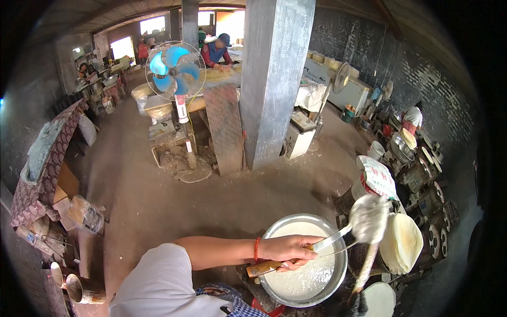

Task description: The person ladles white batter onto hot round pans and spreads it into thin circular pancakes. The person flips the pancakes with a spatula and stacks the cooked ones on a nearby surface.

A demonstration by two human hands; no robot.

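Observation:
My left hand [291,250], with a red beaded bracelet at its wrist, grips the wooden handle [264,268] of a metal tool. The tool's flat metal shank points up and right towards a round, batter-coated head [368,218], blurred by motion. Beneath the hand stands a wide metal basin [344,269] of creamy white batter [299,280]. A pale, blurred stick-like streak [367,266] runs down from the round head to a dark shape at the lower edge; what it is I cannot tell. My right hand cannot be made out.
Right of the basin are a stack of pale round flatbreads [402,243] and a pale disc [379,299]. A printed sack [376,176] covers a bucket. Ahead stand a pillar [273,87] and a pedestal fan [174,71]. Several people work farther off, one at a table [218,51].

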